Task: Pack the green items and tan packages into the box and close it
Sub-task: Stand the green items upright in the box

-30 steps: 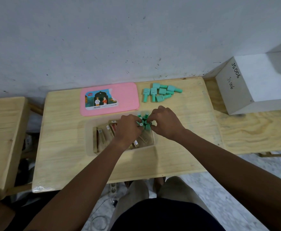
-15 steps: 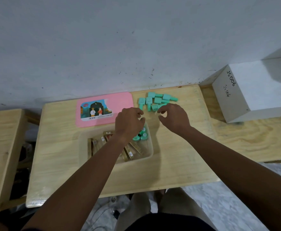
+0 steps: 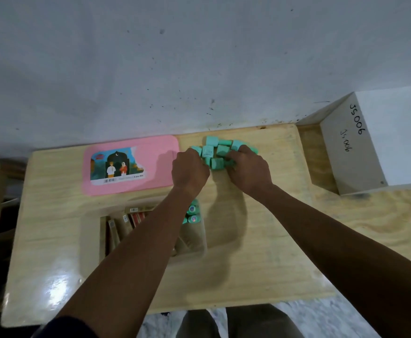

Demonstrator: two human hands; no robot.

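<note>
the tabletop [image 3: 260,252] is pale wood under a clear varnish, glossy enough to throw white glare near its front left corner. the green items [image 3: 216,152] look like smooth matt plastic. the pink lid [image 3: 155,154] is smooth plastic with a printed paper label [image 3: 116,167]. the box [image 3: 91,235] is cloudy translucent plastic; the tan packages [image 3: 124,225] inside look like matt card. the wall [image 3: 199,57] is matt, speckled paint.

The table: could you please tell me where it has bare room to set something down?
Bare wood lies left of the box, below the pink lid; along the near edge of the table; and between the green items and the right edge. The back middle is crowded: left hand and right hand meet on the green items.
</note>
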